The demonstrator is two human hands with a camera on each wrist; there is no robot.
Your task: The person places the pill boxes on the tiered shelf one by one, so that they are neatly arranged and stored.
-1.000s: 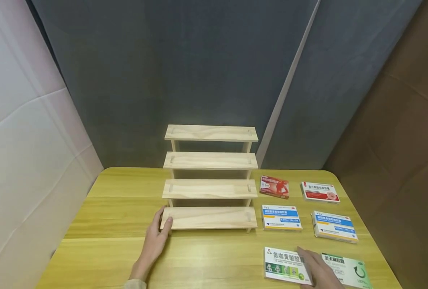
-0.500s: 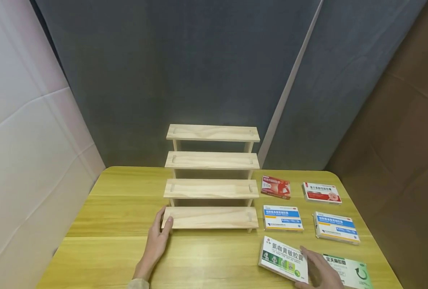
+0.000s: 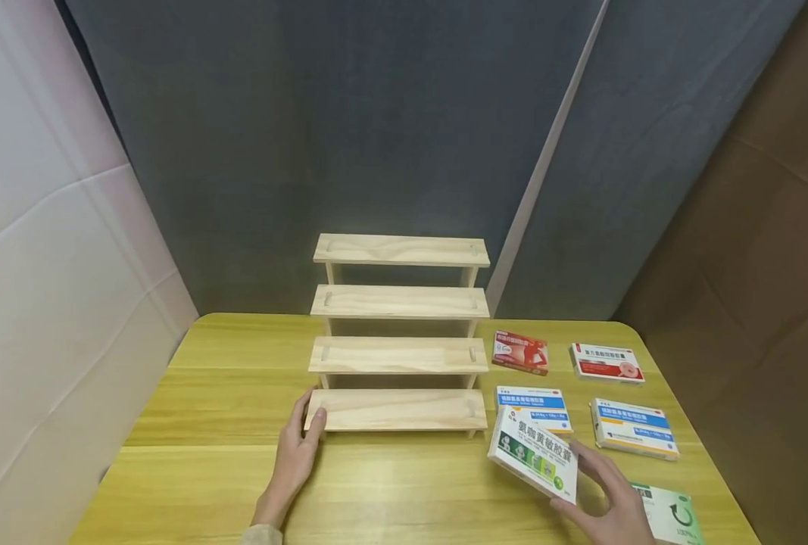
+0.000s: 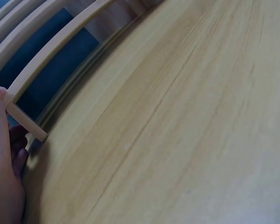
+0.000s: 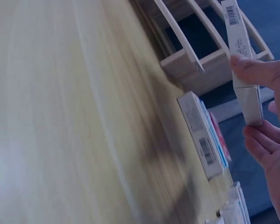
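A four-step... wooden display stand (image 3: pixel 397 410) stands at the table's middle with bare steps. My left hand (image 3: pixel 293 454) grips the left end of its lowest step, thumb on top; in the left wrist view, fingers curl by the stand's leg (image 4: pixel 27 122). My right hand (image 3: pixel 611 499) pinches a white and green medicine box (image 3: pixel 536 454) by its right end. The box is tilted and lifted off the table, overlapping a blue and white medicine box (image 3: pixel 533 399) in the head view. In the right wrist view, the thumb lies on the edge of the held box (image 5: pixel 238 37).
Right of the stand lie a red medicine box (image 3: pixel 520 353), a red and white one (image 3: pixel 606 363) and another blue and white one (image 3: pixel 637 428). A pale green box (image 3: pixel 669 515) is partly behind my right hand. Dark cloth (image 3: pixel 376 136) hangs behind the table (image 3: pixel 199 424).
My right hand has raised the white and green medicine box from the table, tilting it and moving it away from me. The left hand has stayed on the stand.
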